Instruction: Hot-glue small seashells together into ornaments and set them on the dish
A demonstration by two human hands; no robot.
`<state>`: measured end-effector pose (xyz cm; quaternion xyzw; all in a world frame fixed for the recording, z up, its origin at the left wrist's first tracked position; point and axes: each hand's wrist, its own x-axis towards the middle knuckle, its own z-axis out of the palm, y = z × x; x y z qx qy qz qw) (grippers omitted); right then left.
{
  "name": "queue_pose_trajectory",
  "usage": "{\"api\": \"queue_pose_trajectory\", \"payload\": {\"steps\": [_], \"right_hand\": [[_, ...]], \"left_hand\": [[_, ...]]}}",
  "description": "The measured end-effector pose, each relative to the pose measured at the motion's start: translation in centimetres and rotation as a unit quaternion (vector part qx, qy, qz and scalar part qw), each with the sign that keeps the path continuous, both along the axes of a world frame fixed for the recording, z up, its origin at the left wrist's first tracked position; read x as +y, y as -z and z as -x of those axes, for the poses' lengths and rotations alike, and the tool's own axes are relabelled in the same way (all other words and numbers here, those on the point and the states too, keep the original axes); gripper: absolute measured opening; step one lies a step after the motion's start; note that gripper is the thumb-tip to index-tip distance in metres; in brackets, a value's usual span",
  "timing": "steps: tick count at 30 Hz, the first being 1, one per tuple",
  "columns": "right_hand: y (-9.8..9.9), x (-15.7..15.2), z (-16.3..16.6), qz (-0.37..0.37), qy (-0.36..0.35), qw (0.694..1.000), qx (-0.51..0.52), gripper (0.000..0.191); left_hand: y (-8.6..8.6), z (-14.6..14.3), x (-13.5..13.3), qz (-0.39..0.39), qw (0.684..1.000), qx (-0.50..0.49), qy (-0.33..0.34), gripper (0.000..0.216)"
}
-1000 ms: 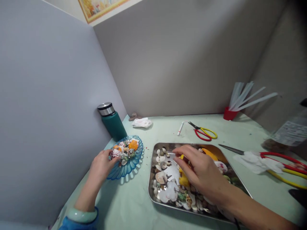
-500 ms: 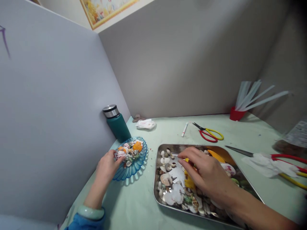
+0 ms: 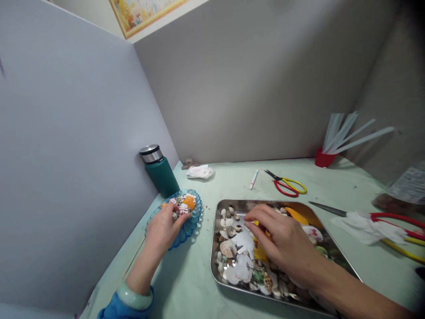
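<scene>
My left hand [image 3: 165,227] lies over the near part of a blue scalloped glass dish [image 3: 191,223] filled with small coloured shells [image 3: 185,203], its fingers curled onto the pile. My right hand [image 3: 280,243] reaches into a steel tray [image 3: 214,265] heaped with several shells and stones. Its fingertips pinch together near the tray's far left, above a yellow piece [image 3: 260,254]. Whether something small sits between those fingertips cannot be made out.
A green flask [image 3: 159,171] stands by the left partition. At the back lie a crumpled tissue [image 3: 200,172], a white marker [image 3: 253,179] and red-yellow scissors [image 3: 287,185]. A red cup of clear sticks [image 3: 323,158] sits far right, with more scissors and tissue [image 3: 365,223] at the right.
My left hand has slid from the dish's left edge onto the shells and now covers its near half. My right hand stays in the tray, fingertips drawn slightly closer together.
</scene>
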<state>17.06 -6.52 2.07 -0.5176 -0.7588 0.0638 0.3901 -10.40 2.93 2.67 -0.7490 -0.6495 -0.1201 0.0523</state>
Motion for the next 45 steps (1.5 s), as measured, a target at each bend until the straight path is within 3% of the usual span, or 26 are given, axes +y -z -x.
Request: {"api": "queue_pose_trajectory", "payload": {"steps": [10, 18, 22, 30, 40, 45], "right_hand": [[-0.3, 0.0, 0.1, -0.001, -0.006, 1.0, 0.004, 0.015], [-0.6, 0.0, -0.2, -0.003, 0.016, 1.0, -0.001, 0.015], [-1.0, -0.1, -0.4, -0.004, 0.034, 0.999, -0.005, 0.015], [-2.1, -0.2, -1.0, -0.008, 0.054, 0.998, -0.006, 0.015], [-2.5, 0.1, -1.5, 0.021, 0.073, 0.996, -0.043, 0.017], [-2.1, 0.3, -1.4, 0.032, 0.074, 0.996, -0.048, 0.018]], "left_hand": [[0.2, -1.8, 0.0, -0.032, 0.992, 0.113, 0.04, 0.028], [-1.2, -1.5, -1.2, -0.04, 0.993, 0.092, 0.056, 0.029], [-2.0, -3.9, -2.4, -0.021, 0.987, 0.009, 0.156, 0.021], [-0.2, -9.1, -3.6, 0.04, 0.954, 0.062, 0.292, 0.01], [-0.4, -8.8, -2.6, 0.137, 0.865, 0.026, 0.483, 0.017], [0.2, -8.9, -3.4, 0.169, 0.848, 0.019, 0.502, 0.01]]}}
